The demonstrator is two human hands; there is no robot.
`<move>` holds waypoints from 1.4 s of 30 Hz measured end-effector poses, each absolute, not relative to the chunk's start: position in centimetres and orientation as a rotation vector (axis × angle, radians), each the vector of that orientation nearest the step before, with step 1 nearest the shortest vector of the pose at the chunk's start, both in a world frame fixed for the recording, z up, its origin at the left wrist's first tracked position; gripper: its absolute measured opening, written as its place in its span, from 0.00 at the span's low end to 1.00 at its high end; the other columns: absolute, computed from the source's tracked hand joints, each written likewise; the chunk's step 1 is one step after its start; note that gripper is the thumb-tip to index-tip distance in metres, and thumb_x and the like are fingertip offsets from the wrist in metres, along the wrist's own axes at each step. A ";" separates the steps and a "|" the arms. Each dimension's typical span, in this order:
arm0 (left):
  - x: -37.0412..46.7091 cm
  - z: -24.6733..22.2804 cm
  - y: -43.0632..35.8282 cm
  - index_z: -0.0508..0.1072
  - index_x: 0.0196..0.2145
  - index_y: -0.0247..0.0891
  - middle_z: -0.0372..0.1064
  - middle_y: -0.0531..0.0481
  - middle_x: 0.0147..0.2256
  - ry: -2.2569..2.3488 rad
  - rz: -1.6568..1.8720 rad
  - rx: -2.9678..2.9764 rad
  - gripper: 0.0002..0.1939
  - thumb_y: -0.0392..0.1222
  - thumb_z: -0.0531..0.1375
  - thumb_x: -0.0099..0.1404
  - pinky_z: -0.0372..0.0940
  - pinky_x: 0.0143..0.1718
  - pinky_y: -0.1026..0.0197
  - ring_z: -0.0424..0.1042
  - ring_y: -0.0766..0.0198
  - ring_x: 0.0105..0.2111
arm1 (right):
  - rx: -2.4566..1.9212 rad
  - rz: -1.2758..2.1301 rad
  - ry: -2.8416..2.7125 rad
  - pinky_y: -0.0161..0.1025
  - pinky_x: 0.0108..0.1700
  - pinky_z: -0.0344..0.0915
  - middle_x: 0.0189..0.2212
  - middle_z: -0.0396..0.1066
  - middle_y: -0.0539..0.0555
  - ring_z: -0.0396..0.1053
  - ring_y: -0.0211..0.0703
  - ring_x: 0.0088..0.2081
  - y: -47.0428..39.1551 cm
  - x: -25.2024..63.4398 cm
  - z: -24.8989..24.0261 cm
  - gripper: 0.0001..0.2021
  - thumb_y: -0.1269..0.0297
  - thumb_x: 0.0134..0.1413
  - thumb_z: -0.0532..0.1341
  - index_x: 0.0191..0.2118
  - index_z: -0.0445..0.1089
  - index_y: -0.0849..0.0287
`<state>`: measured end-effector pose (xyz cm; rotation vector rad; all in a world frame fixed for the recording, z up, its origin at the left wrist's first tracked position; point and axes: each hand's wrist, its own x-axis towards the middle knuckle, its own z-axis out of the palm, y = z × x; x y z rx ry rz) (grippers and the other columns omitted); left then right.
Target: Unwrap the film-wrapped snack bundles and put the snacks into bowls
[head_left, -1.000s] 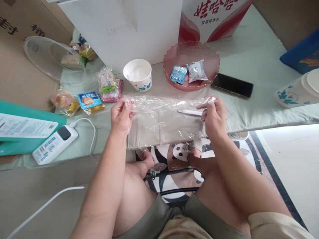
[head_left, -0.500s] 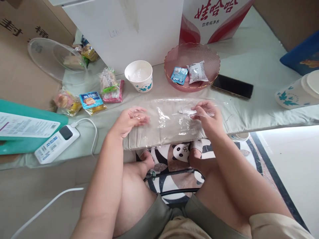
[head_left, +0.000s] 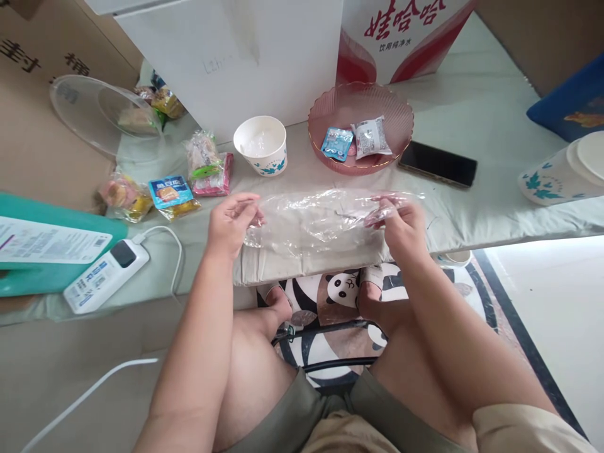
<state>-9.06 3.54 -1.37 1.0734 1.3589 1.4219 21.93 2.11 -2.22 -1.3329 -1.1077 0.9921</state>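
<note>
Head view. Landmark: pink scalloped-rim bowl [head_left: 337, 107], one, sitting upright on the pale green cloth [head_left: 476, 100] and holding a blue sachet [head_left: 336, 143] and a white packet [head_left: 372, 137].

Clear plastic film [head_left: 304, 217], one sheet, crinkled: spreading on the near side of the bowl, between the two hands.

Left hand [head_left: 233, 220]: lying nearer and to the left of the bowl, fingers curling at the film's left edge; whether they are gripping it, cannot tell.

Right hand [head_left: 401, 220]: lying nearer and slightly right of the bowl, pinching the film's right end, which is draping over the fingers.

Paper cup [head_left: 271, 157], leaf-printed, open: standing just left of the bowl.

Smartphone [head_left: 438, 165], dark screen: lying just right of the bowl.

Stacked paper cups [head_left: 542, 179]: standing farther right of the bowl.

Wrapped snacks [head_left: 170, 192], several: lying well left of the bowl, past the cup.

White power bank [head_left: 106, 277], cable attached: resting nearer and far left of the bowl.

Red-and-white carton [head_left: 401, 44]: standing behind the bowl.
</note>
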 end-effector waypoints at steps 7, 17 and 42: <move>-9.3 -0.8 4.0 0.77 0.31 0.42 0.72 0.57 0.24 1.156 1.560 0.774 0.08 0.35 0.70 0.54 0.71 0.28 0.69 0.73 0.71 0.24 | -1.133 1.126 -1.071 0.36 0.27 0.70 0.23 0.75 0.45 0.73 0.37 0.22 1.6 21.8 -1.9 0.18 0.44 0.56 0.66 0.42 0.70 0.51; -9.3 -0.3 3.9 0.75 0.30 0.38 0.74 0.46 0.36 1.191 1.325 0.678 0.06 0.42 0.62 0.56 0.75 0.34 0.58 0.78 0.59 0.36 | -1.116 1.306 -1.094 0.44 0.38 0.73 0.32 0.78 0.52 0.78 0.44 0.31 1.6 22.1 -1.6 0.08 0.55 0.46 0.65 0.27 0.72 0.54; -8.4 -1.6 3.3 0.76 0.22 0.36 0.75 0.45 0.44 1.605 1.214 0.960 0.11 0.43 0.72 0.45 0.72 0.38 0.59 0.73 0.63 0.36 | -1.296 1.180 -1.149 0.42 0.38 0.70 0.41 0.80 0.50 0.76 0.42 0.34 2.1 22.1 -2.7 0.19 0.68 0.41 0.60 0.42 0.79 0.53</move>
